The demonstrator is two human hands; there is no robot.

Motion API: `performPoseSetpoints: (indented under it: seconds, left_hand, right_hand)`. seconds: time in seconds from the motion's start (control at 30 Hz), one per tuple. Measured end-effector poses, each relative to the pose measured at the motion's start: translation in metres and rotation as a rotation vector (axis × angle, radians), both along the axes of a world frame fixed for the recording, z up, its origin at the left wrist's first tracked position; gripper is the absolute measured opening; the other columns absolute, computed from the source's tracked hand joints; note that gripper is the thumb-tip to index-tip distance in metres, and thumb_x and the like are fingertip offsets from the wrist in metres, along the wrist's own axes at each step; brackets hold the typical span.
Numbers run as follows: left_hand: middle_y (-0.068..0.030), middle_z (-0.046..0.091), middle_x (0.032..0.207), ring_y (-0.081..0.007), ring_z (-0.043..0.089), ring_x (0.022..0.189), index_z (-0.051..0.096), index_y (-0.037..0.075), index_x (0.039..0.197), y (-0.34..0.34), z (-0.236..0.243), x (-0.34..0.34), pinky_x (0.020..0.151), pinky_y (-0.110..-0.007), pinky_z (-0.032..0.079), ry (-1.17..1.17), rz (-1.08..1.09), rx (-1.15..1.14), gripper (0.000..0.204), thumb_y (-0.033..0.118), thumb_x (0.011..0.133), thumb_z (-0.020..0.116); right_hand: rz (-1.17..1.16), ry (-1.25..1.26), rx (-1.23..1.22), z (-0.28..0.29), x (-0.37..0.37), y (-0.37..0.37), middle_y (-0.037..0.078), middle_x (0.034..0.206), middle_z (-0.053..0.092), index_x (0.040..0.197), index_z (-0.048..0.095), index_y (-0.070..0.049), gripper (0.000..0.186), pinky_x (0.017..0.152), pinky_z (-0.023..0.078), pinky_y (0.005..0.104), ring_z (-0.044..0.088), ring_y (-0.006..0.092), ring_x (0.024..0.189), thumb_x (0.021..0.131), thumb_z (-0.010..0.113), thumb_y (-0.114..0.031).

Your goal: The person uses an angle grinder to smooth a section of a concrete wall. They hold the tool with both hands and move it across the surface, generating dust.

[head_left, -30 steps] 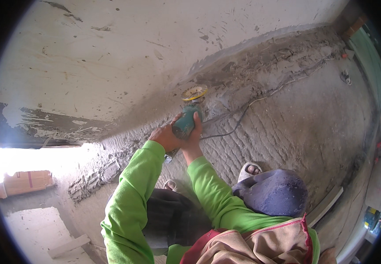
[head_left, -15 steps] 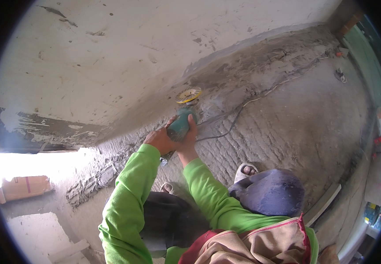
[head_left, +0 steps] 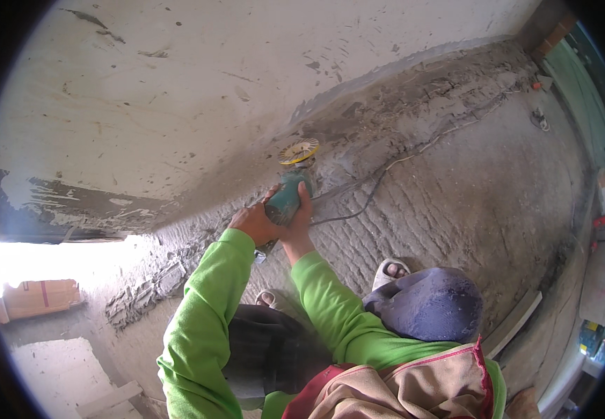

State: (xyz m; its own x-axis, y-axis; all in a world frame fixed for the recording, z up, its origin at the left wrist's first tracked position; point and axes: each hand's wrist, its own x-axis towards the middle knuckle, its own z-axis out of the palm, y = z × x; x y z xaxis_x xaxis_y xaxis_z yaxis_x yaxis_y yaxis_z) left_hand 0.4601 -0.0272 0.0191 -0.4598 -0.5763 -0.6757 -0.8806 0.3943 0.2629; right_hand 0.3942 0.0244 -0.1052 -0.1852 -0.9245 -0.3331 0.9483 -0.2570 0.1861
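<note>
A teal angle grinder (head_left: 286,199) is gripped between both of my hands, pointing away from me toward the foot of the wall. Its round disc (head_left: 298,151), pale with a yellow rim and slotted edge, is at the far end, close to the wall's lower edge. My left hand (head_left: 254,223) wraps the body from the left. Around the right side, my right hand (head_left: 298,225) closes with its thumb along the casing. Whether the disc touches the wall I cannot tell.
The pale, stained wall (head_left: 198,91) rises in front. A dark power cord (head_left: 367,204) runs over the rough, ridged concrete floor (head_left: 484,202) toward the far right. My sandalled foot (head_left: 391,271) stands near. Bright light enters at left beside a cardboard box (head_left: 42,300); a plank (head_left: 515,325) lies right.
Almost nothing differs. My hands and the grinder keep the same place, and the dust haze near the disc looks slightly thinner.
</note>
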Motion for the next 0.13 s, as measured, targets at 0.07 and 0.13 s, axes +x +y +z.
performPoseSetpoints:
  seconds: [0.07, 0.13]
  left_hand:
    - [-0.0229, 0.068, 0.102, -0.0338, 0.066, 0.098, 0.051, 0.008, 0.126, 0.0007, -0.0018, 0.0012, 0.089, -0.040, 0.050, 0.014, 0.032, -0.033, 0.088, 0.052, 0.055, 0.077]
    - [-0.0228, 0.068, 0.099, -0.0331, 0.067, 0.095, 0.065, 0.001, 0.113, 0.0016, -0.0005, 0.0003, 0.088, -0.039, 0.050, 0.023, 0.048, -0.051, 0.079, 0.050, 0.053, 0.079]
  right_hand:
    - [-0.006, 0.007, 0.001, -0.0011, 0.0021, -0.0007, 0.011, 0.086, 0.063, 0.095, 0.058, -0.005, 0.047, 0.071, 0.055, 0.0355, 0.064, 0.0248, 0.076, 0.087, 0.059, -0.051]
    - [-0.011, 0.012, 0.000, -0.0012, 0.0025, -0.0014, 0.011, 0.086, 0.063, 0.095, 0.058, -0.005, 0.047, 0.071, 0.055, 0.0356, 0.064, 0.0249, 0.077, 0.087, 0.059, -0.051]
